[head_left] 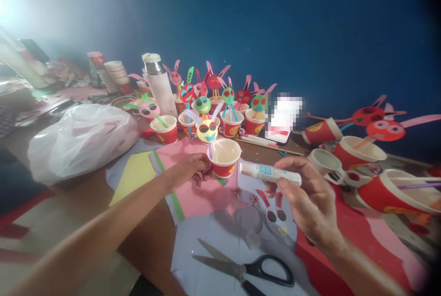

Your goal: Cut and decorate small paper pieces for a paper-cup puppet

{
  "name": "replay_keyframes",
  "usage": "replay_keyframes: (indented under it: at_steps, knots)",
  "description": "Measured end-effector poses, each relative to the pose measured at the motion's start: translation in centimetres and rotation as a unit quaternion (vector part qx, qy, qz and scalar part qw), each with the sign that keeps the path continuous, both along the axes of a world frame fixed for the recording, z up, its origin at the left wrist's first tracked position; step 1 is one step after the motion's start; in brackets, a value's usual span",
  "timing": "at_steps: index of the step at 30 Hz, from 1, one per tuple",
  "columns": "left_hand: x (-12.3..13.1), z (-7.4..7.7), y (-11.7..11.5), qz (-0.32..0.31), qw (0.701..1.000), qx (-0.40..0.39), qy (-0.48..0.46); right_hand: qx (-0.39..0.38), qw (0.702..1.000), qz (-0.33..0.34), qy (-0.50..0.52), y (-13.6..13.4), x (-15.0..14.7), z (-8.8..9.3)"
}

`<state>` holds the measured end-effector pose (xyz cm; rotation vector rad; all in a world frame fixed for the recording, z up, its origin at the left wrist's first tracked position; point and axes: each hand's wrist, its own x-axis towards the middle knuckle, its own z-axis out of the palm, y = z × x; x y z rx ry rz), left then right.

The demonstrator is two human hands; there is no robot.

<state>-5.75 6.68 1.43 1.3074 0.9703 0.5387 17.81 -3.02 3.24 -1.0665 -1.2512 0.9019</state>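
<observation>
My right hand (306, 195) grips a white glue stick (270, 173) with blue print, held level above the paper sheets. At the left side of a red and white paper cup (223, 160), my left hand (195, 169) has its fingers bent against the wall, partly hidden by the cup. A yellow round paper face (207, 131) with red eyes and a blue mouth rises from that cup on a purple straw. Below the glue stick lie small cut paper pieces: dark ovals (276, 216), red strips (263, 198) and a patterned disc (254, 200).
Black-handled scissors (241, 266) lie partly open in front on pale paper. Several cups with paper faces stand behind, near a white flask (160, 87) and a phone (284, 119). A white plastic bag (82, 142) sits left; a mug (325, 165) and more cups stand right.
</observation>
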Motion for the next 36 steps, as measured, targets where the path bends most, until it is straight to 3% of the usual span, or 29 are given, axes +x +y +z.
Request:
replay_keyframes:
  at_steps: [5, 15, 25, 29, 32, 33, 34, 36]
  knots:
    - [0.2, -0.1, 1.1, -0.018, 1.000, 0.010, 0.013, 0.007, 1.000, -0.001, -0.003, 0.2, 0.0, 0.1]
    - [-0.3, -2.4, 3.0, -0.041, 0.997, 0.039, 0.060, -0.003, 1.000, 0.011, 0.006, 0.7, 0.3, -0.6]
    - [-0.2, -0.8, 2.3, -0.048, 0.992, 0.080, 0.087, -0.036, 0.999, 0.019, 0.022, 1.0, 0.1, -1.0]
    - [-1.0, 0.6, 1.8, -0.012, 0.982, 0.148, 0.117, -0.054, 0.997, 0.033, 0.044, 1.0, 0.0, -1.1]
    - [-1.7, 2.0, 0.2, 0.052, 0.964, 0.221, 0.138, -0.070, 0.994, 0.051, 0.074, 1.2, 0.0, -1.1]
    - [-1.6, 2.4, -0.7, 0.099, 0.950, 0.252, 0.154, -0.073, 0.992, 0.061, 0.082, 1.3, 0.0, -1.2]
    - [-1.4, 2.7, -1.7, 0.135, 0.946, 0.253, 0.151, -0.072, 0.991, 0.074, 0.090, 1.3, -0.1, -1.2]
    - [-0.4, 2.9, -4.0, 0.155, 0.968, 0.185, 0.074, -0.068, 0.986, 0.105, 0.109, 1.4, -0.4, -1.3]
